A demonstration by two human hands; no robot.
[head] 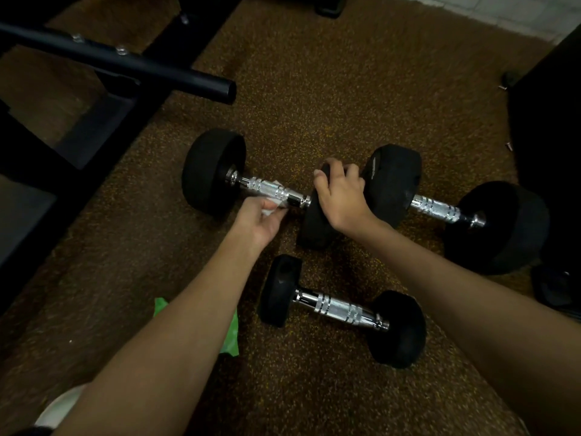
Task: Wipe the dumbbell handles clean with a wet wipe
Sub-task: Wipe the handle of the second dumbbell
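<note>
Three black dumbbells with chrome handles lie on the speckled brown floor. On the left dumbbell [267, 187], my left hand [261, 220] presses a white wet wipe [273, 206] against the near side of the handle. My right hand [341, 193] grips the top of that dumbbell's right head, holding it still. A second dumbbell [435, 209] lies to the right, almost touching the first. The smallest dumbbell [338, 308] rests nearer to me, between my forearms.
A green packet [231, 335] lies on the floor under my left forearm. A black metal rack frame with a protruding tube [201, 83] fills the upper left. A dark bulky object [547, 136] stands at the right edge. A white item [59, 407] shows at bottom left.
</note>
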